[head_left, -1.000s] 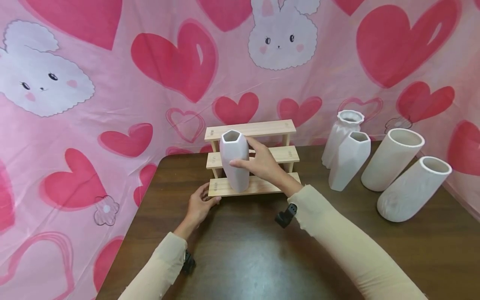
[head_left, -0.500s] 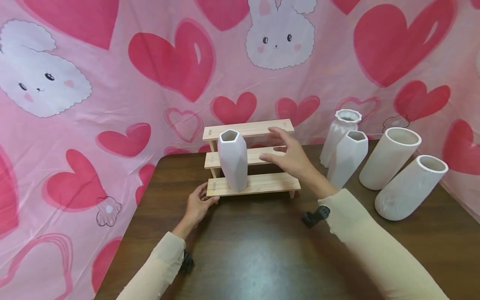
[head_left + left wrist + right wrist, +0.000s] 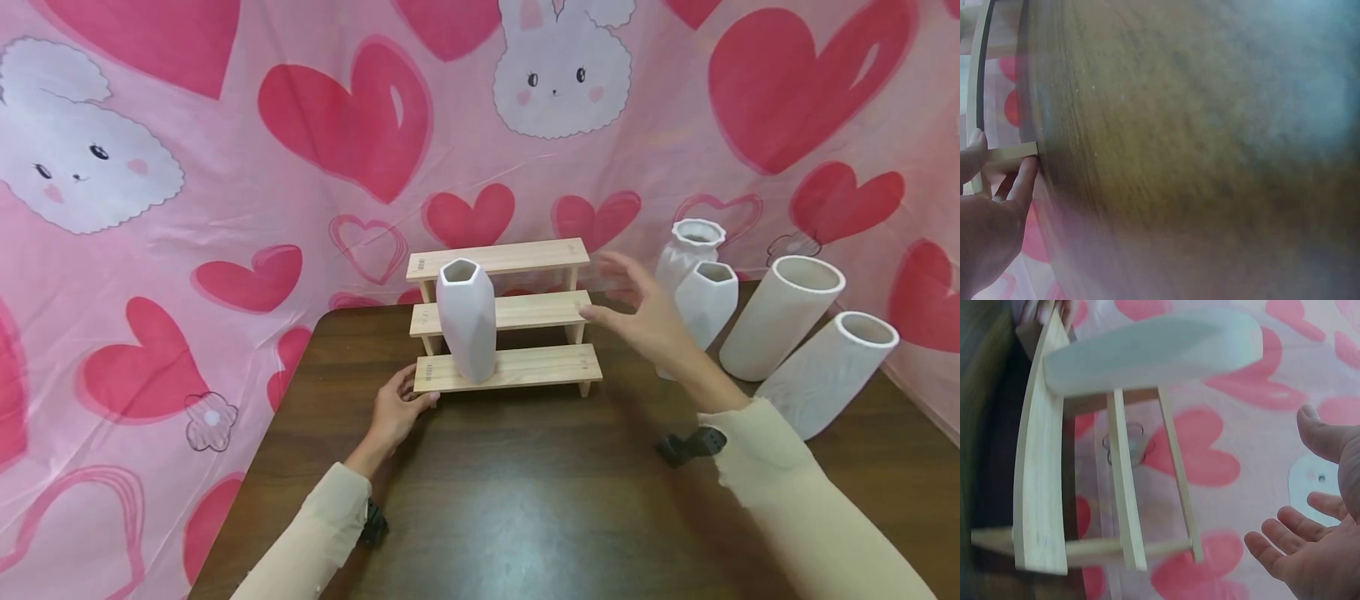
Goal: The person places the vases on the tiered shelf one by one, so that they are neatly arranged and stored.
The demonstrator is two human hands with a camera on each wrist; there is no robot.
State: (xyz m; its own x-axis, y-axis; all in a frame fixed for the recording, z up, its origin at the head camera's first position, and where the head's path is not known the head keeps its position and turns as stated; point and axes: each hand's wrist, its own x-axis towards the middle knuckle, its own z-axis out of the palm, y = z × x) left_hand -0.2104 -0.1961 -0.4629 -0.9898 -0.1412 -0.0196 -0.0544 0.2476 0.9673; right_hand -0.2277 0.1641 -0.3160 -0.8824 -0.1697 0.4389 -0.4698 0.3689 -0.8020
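Note:
A white faceted vase (image 3: 467, 325) with a five-sided mouth stands upright on the left part of the lowest step of a three-tier wooden display stand (image 3: 551, 367). My left hand (image 3: 396, 411) holds the left end of that lowest step. In the left wrist view, its thumb lies at the board and its fingers touch the leg (image 3: 1013, 151). My right hand (image 3: 648, 321) is in the air right of the stand, fingers spread and holding nothing. It partly covers a second faceted vase (image 3: 707, 302). In the right wrist view, the right palm and fingers (image 3: 1310, 537) are apart from the stand.
Behind the second faceted vase stands a ruffled-rim vase (image 3: 697, 237). Two white cylindrical vases (image 3: 783, 317) are farther right, the front one (image 3: 828, 375) partly hidden by the right sleeve. A pink heart-patterned cloth (image 3: 300, 192) hangs behind the brown table (image 3: 480, 500).
My right hand has let go of the faceted vase and moved right, away from the stand toward the other vases. The vase stays on the lowest step. My left hand has kept its place.

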